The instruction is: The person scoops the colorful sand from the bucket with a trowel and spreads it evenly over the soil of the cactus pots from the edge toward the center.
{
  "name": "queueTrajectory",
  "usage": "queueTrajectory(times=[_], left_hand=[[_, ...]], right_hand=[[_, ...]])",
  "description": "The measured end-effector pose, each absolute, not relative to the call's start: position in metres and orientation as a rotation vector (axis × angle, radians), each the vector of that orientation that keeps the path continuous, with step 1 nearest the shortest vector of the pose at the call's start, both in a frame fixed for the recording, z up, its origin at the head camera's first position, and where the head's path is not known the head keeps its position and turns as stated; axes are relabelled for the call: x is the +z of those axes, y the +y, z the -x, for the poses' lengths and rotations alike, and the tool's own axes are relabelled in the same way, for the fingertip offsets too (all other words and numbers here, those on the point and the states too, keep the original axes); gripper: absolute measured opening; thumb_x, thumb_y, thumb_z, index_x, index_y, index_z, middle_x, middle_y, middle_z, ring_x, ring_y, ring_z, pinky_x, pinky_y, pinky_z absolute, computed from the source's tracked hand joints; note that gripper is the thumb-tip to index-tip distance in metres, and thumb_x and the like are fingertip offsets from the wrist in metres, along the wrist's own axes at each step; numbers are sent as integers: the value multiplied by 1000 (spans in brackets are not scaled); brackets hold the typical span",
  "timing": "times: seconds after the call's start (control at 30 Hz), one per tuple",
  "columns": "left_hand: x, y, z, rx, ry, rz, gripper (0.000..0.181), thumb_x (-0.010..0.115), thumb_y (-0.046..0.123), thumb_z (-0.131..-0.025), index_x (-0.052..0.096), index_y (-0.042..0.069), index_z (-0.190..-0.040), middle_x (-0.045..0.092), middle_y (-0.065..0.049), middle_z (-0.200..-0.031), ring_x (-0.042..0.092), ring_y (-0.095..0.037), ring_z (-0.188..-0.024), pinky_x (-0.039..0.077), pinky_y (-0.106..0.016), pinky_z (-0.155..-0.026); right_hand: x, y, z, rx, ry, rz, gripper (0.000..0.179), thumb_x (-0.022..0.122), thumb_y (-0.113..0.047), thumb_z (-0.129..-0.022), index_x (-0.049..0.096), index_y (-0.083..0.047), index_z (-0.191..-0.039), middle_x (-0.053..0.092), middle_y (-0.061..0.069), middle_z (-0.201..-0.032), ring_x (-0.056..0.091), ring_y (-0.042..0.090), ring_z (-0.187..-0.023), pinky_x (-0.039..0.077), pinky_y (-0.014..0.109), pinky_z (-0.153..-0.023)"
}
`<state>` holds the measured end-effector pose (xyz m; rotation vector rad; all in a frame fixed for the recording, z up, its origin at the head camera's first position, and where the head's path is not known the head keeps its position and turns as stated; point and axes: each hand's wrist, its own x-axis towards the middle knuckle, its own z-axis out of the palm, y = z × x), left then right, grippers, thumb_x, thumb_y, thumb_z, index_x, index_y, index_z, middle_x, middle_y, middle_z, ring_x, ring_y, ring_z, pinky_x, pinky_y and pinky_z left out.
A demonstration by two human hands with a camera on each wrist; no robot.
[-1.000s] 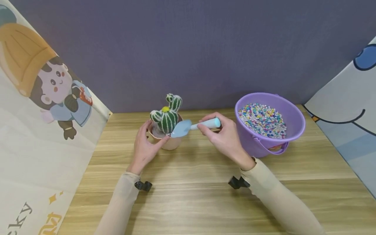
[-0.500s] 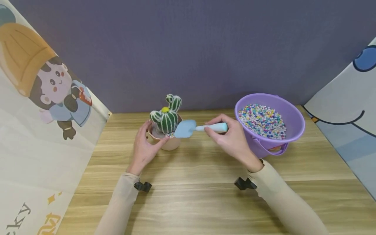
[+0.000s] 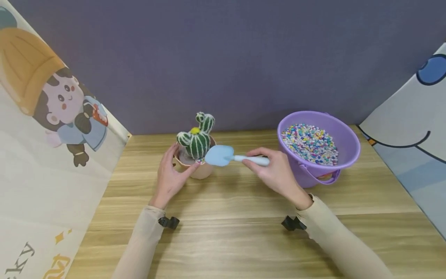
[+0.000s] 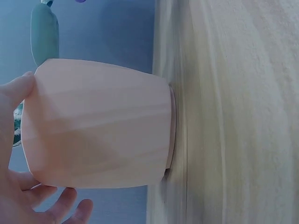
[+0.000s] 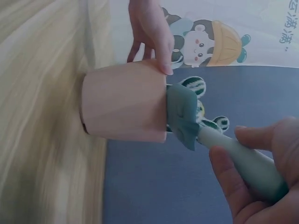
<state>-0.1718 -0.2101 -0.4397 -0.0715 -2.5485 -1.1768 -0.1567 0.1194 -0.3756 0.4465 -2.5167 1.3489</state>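
A pale pink flowerpot (image 3: 201, 171) stands upright on the wooden table, holding a green-and-white striped toy cactus (image 3: 198, 147) with a yellow tuft. My left hand (image 3: 170, 174) grips the pot from the left, thumb at the near rim and fingers round the far side. A few coloured beads show beside the cactus's base. In my right hand (image 3: 277, 170) is a light blue garden trowel (image 3: 219, 155), pinched by its pale handle. The blade overlaps the pot's right rim in the head view. Seen from the right wrist, the blade (image 5: 182, 112) is tilted at the pot's mouth.
To the right of my right hand stands a purple bucket (image 3: 350, 145), partly filled with small multicoloured beads (image 3: 311, 143), its handle hanging at the front. A dark blue-grey panel (image 3: 237, 69) rises behind the table (image 3: 223, 232). Cartoon-printed sheets flank both sides.
The trowel has drawn back to the right from the cactus's base, then dipped slightly toward me, its blade turning broad side up. My left hand and the pot have stayed in place.
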Motion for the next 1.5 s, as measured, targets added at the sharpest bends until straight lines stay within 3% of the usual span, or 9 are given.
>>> queueTrajectory(times=[0.43, 0.63, 0.9, 1.07, 1.3, 1.5], left_hand=[[-441, -211, 170, -1178, -2553, 57, 97, 85, 52, -87, 40, 13, -164, 37, -12, -172, 40, -38, -155, 47, -62, -117], [-440, -205, 165, -1166, -2545, 35, 99, 83, 51, -88, 37, 10, -165, 33, -14, -174, 33, -40, -158, 38, -63, -124], [-437, -194, 162, -1194, -2176, 150, 77, 82, 20, -87, 49, -3, -152, 49, -24, -158, 48, -42, -142, 49, -56, -108], [-433, -187, 160, -1176, -1996, 211, 64, 80, 15, -86, 55, -5, -142, 60, -22, -143, 57, -42, -127, 53, -46, -99], [-423, -172, 158, -1206, -1899, 313, 55, 79, 12, -86, 60, -5, -136, 63, -26, -128, 58, -37, -112, 56, -38, -91], [-411, -158, 158, -1259, -1924, 414, 53, 77, 8, -87, 59, -7, -135, 62, -30, -124, 61, -40, -105, 58, -40, -87]], right_hand=[[-375, 137, 149, 1190, -2694, -478, 23, 83, -26, -93, 85, -14, -112, 83, 4, -96, 60, 12, -65, 49, 27, -60], [-372, 147, 142, 1242, -2636, -431, 22, 84, -27, -93, 85, -16, -112, 76, 0, -76, 50, 9, -52, 43, 27, -47], [-363, 164, 133, 1286, -2578, -438, 20, 84, -25, -93, 85, -17, -112, 74, -1, -73, 46, 7, -47, 40, 26, -41], [-354, 177, 129, 1262, -2564, -427, 18, 85, -25, -93, 85, -17, -109, 76, 1, -74, 50, 7, -50, 42, 24, -44], [-342, 199, 128, 1207, -2539, -383, 19, 86, -22, -91, 86, -16, -110, 79, 2, -84, 46, 6, -54, 39, 25, -47], [-334, 223, 132, 1247, -2544, -272, 23, 87, -23, -90, 85, -12, -111, 76, -20, -78, 55, 4, -53, 45, 23, -44]])
